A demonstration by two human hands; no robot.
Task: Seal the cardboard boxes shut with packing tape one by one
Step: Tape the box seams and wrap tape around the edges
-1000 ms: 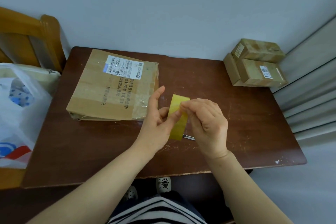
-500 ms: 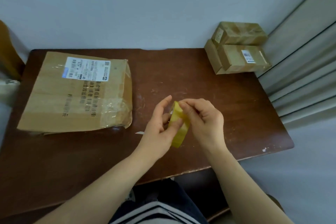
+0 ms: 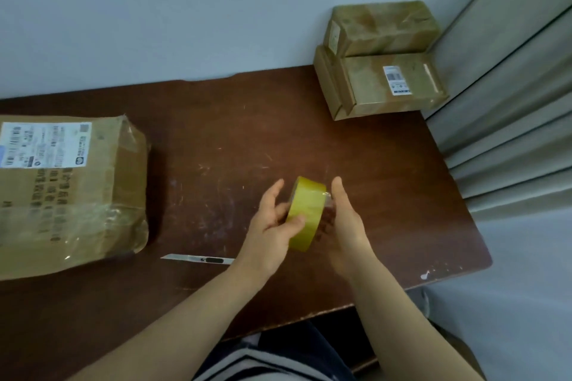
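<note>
right hand has quit picking at the roll. It now sits at the roll's 3 o'clock, fingers straight and together. A short clear tab looks lifted off the roll's 2 o'clock edge toward it, but it's too blurred to tell if it's pinched. left hand grips the roll on edge over the table, thumb on the band. Tape end probably found, so pull-out next. From the roll: big box at 9 o'clock, stack at 1, knife at 8.
</note>
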